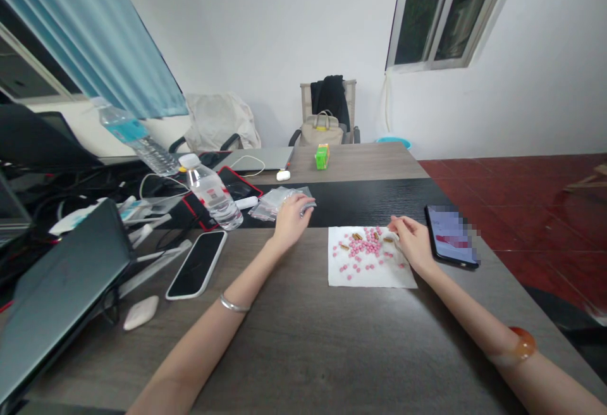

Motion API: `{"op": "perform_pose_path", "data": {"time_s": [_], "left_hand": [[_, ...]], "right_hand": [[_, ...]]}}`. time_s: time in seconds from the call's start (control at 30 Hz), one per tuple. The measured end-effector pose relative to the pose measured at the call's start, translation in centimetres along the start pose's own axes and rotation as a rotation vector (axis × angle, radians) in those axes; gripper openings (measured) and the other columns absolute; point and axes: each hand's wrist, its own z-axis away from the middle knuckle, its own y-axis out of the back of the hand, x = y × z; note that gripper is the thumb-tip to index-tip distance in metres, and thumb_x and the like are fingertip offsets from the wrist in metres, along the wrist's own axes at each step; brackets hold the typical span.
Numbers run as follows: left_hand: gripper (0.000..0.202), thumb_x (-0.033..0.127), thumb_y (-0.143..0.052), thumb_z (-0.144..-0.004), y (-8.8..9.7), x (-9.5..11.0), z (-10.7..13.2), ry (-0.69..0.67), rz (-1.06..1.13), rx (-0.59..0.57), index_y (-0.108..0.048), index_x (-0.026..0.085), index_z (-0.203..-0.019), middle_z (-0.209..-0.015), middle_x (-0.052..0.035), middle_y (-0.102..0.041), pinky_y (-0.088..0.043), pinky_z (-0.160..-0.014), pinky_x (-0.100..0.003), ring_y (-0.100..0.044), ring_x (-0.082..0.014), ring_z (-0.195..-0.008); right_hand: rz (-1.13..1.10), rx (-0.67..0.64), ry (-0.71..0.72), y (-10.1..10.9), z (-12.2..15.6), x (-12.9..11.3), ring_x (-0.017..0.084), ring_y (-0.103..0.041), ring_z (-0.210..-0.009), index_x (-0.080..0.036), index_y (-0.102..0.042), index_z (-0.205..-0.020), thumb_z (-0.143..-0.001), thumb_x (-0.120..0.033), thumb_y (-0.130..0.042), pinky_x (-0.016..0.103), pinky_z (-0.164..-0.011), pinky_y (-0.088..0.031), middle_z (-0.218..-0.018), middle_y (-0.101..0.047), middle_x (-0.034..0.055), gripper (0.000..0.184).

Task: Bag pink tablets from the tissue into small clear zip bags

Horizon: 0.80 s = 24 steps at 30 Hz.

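Note:
My left hand (291, 220) is closed at the right edge of a small pile of clear plastic bags (268, 205), its fingers curled over a bag's edge. To the right, a white paper sheet (337, 271) lies flat on the table. On it are many round pink tablets (365, 245), gathered in the middle with some scattered toward the front, and several brown capsules (357, 236). Over the sheet's right edge, my right hand (415, 241) has its thumb and fingertips pinched together. Whatever they may hold is too small to make out.
A phone with its screen lit (450, 236) lies right of my right hand. On the left are a dark-screened phone (196, 266), a water bottle (211, 190), a white oval case (141, 312) and a laptop (71, 295). A green box (322, 157) stands farther back.

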Motion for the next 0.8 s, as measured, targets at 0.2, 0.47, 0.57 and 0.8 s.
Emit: {"op": "perform_pose_path", "data": {"time_s": [0.2,0.47,0.57,0.8], "left_hand": [[0.045,0.02,-0.054,-0.078,1.8,-3.4,-2.4,0.145,-0.388,-0.242,-0.058,0.02,-0.123,-0.134,-0.0089,-0.054,-0.031,-0.104,-0.047,-0.048,-0.0279,-0.124],[0.033,0.014,-0.045,-0.082,3.1,-3.1,-3.2,0.219,-0.44,-0.217,-0.068,0.016,-0.106,-0.107,-0.012,-0.07,-0.04,-0.093,-0.038,-0.062,-0.0274,-0.105],[0.03,0.018,-0.046,-0.085,4.3,-0.5,-3.8,0.186,-0.358,-0.082,-0.065,0.016,-0.108,-0.1,-0.0102,-0.071,-0.044,-0.084,-0.031,-0.066,-0.0233,-0.093],[0.026,0.018,-0.054,-0.082,4.5,8.9,-3.3,-0.116,-0.064,0.026,-0.057,0.018,-0.108,-0.083,-0.004,-0.07,-0.046,-0.069,-0.027,-0.065,-0.0182,-0.073]], "right_hand": [[0.047,-0.026,0.015,0.1,-0.1,-0.2,0.014,-0.048,-0.054,-0.017,-0.057,-0.057,-0.078,-0.05,-0.052,0.026,-0.054,-0.034,-0.054,-0.055,0.0001,0.039],[0.205,-0.051,0.083,0.1,-0.5,-1.3,0.019,-0.057,-0.069,-0.017,-0.062,-0.064,-0.08,-0.044,-0.048,0.029,-0.067,-0.04,-0.067,-0.064,0.005,0.035],[0.216,-0.12,0.176,-0.8,-1.0,-3.0,0.021,-0.059,-0.079,-0.016,-0.066,-0.075,-0.078,-0.044,-0.052,0.031,-0.071,-0.042,-0.081,-0.068,0.0073,0.031],[-0.152,-0.52,0.155,-4.1,-2.0,-9.7,0.016,-0.062,-0.083,-0.015,-0.063,-0.107,-0.077,-0.042,-0.061,0.03,-0.076,-0.047,-0.094,-0.069,0.007,0.04]]}}
